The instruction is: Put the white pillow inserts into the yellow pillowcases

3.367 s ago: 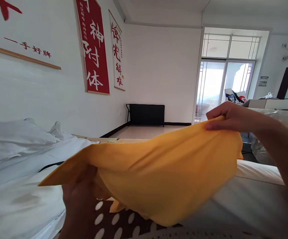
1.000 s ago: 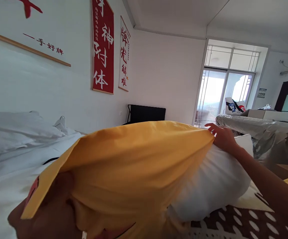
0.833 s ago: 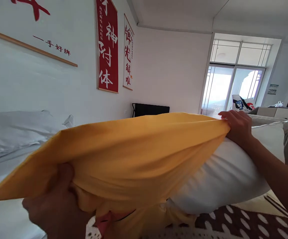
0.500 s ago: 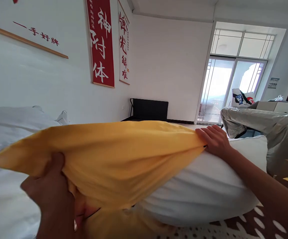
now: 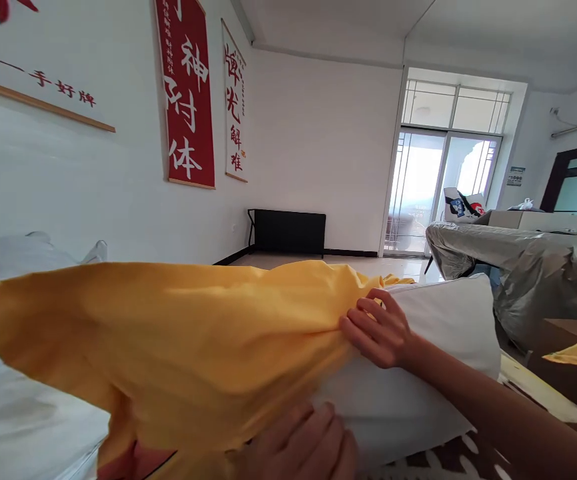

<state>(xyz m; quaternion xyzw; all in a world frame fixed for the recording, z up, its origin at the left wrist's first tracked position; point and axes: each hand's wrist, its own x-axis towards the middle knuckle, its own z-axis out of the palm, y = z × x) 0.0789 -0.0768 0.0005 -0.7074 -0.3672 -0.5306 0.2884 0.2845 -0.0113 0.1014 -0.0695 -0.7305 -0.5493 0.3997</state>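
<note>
Pillowcase (image 5: 178, 333), yellow, covers the pillow (image 5: 443, 320) from frame left to centre; the white right end is bare. Right hand (image 5: 378, 330) pinches the yellow edge; left hand (image 5: 303, 443), bottom centre, curls under the hem, grip unclear.

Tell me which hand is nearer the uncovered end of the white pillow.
Right. The right hand grips the yellow pillowcase atop the white pillow, just short of its uncovered end. The left hand is lower, nearer the camera, at the pillowcase's bottom edge, farther away.
</note>
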